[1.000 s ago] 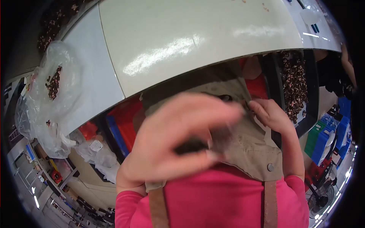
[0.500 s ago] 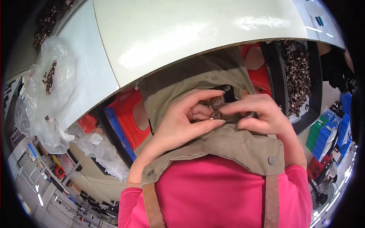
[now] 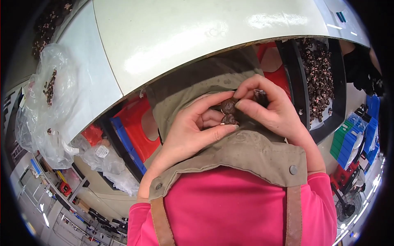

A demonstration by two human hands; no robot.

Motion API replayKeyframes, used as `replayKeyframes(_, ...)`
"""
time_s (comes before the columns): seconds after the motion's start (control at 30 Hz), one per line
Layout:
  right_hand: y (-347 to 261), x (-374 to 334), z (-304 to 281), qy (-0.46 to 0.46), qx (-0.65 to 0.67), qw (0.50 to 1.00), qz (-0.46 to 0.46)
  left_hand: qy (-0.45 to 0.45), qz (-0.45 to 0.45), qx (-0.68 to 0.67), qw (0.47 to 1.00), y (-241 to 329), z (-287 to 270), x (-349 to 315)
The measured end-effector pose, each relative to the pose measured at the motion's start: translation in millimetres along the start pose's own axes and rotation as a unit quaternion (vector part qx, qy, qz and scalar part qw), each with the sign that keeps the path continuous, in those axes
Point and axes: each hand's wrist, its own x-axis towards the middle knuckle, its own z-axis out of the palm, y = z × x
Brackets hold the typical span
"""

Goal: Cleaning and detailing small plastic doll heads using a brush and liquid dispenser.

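In front of my apron, my left hand (image 3: 195,122) grips a small dark brown two-lobed piece (image 3: 228,107) between thumb and forefinger. One rounded lump sits above another, with a pale bit at the lower one; its exact kind is unclear. My right hand (image 3: 269,105) is pinched at the upper lump's right side, thumb and forefinger close together. Whatever lies between those fingertips is too small to make out. A dark shiny bit (image 3: 260,97) shows behind the right thumb, against the curled fingers.
A pale table (image 3: 172,37) curves across ahead. At right, a black crate (image 3: 337,82) holds many small brown-and-pink pieces (image 3: 315,78). Clear plastic bags (image 3: 57,110) lie at left, with more pieces inside. Red stools (image 3: 137,131) stand under the table; a fan (image 3: 349,209) is at lower right.
My right hand has moved up and turned, its fingertips now pinched at the upper lump instead of reaching across the piece. My left hand keeps its hold, shifted slightly left.
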Motion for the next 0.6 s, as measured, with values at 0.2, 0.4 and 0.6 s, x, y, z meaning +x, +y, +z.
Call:
replayKeyframes(0.2, -7.3, 8.7, -1.1, -0.042, -0.022, 0.998, 0.034, 0.015, 0.048, 0.048, 0.998, -4.5, -1.0, 1.8)
replayKeyframes(0.4, 5.2, -3.8, -9.8, -0.041, -0.035, 0.998, 0.037, 0.01, 0.046, 0.048, 0.998, -4.6, -0.4, 2.4)
replayKeyframes(0.6, 4.4, -11.3, -7.6, -0.022, -0.016, 0.997, 0.074, 0.013, 0.03, 0.049, 0.998, -4.1, -1.7, 2.9)
